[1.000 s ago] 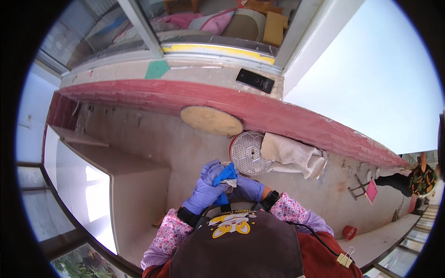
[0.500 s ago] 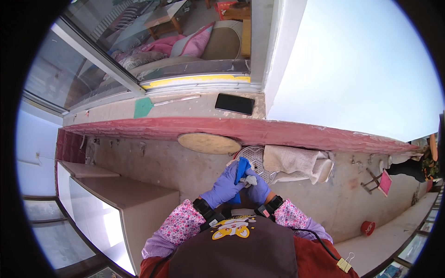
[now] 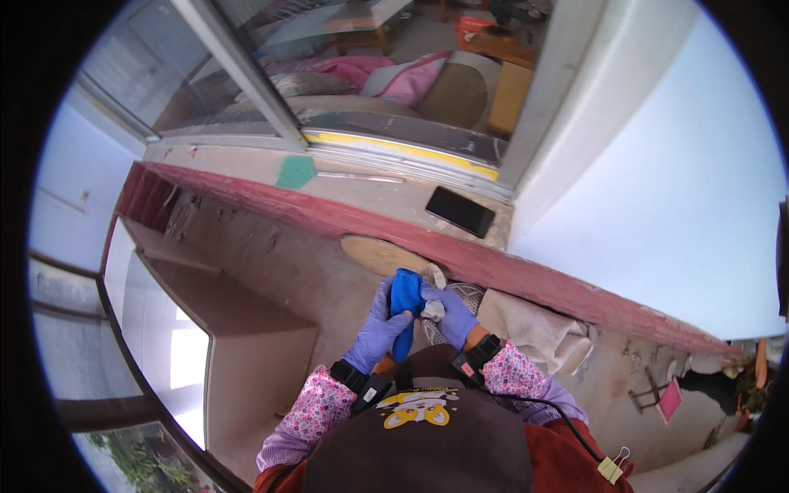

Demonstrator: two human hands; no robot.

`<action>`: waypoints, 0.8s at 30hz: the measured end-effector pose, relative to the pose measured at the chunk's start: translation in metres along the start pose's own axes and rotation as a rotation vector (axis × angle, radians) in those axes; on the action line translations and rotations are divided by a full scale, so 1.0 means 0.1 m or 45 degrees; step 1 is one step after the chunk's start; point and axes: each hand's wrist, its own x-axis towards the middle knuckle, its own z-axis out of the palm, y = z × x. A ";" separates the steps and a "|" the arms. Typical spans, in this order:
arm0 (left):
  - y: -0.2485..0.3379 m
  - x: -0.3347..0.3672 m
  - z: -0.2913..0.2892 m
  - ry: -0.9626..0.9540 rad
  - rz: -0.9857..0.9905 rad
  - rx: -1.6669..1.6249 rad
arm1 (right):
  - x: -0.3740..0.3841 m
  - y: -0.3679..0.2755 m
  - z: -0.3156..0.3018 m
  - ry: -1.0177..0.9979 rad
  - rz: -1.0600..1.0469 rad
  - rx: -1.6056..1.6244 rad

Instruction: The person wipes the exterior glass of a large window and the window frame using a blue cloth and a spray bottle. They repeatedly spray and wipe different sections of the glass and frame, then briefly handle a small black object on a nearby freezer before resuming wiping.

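Note:
Both of my hands wear thin purple gloves and meet in front of my dark apron. My left hand (image 3: 372, 335) is closed around a long, smooth blue piece (image 3: 406, 292) that looks folded, its lower end hanging below the fingers; whether it is cloth or something else I cannot tell. On its right side, my right hand (image 3: 454, 320) pinches a small crumpled greyish-white cloth (image 3: 433, 311) against or close beside the blue piece. The fingertips of this hand are partly hidden by the cloth.
Ahead runs a red-edged ledge carrying a black phone (image 3: 459, 211) and a green fly swatter (image 3: 297, 172). Below it are a round wooden board (image 3: 380, 254), a patterned stool top (image 3: 467, 297) and a beige cloth (image 3: 526, 327). A cabinet (image 3: 255, 345) stands left, a small pink-seated stool (image 3: 670, 399) right.
My head view has turned and tilted. The blue piece is now more upright and shows more of its length, with my left hand lower along it and the cloth at its right side.

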 end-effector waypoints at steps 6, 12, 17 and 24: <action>-0.01 -0.31 -0.52 0.122 0.149 -0.952 | 0.73 -0.43 0.43 -0.107 -0.304 -0.111; 0.00 -0.83 -1.18 0.293 0.086 -0.941 | 1.43 -0.70 0.84 0.568 -1.028 -1.419; -0.23 -1.38 -1.71 0.608 0.047 -0.928 | 2.15 -0.52 0.62 0.532 -1.400 -2.537; -0.47 -1.91 -1.92 0.728 -0.044 -1.002 | 2.11 -0.52 0.62 0.541 -1.484 -2.457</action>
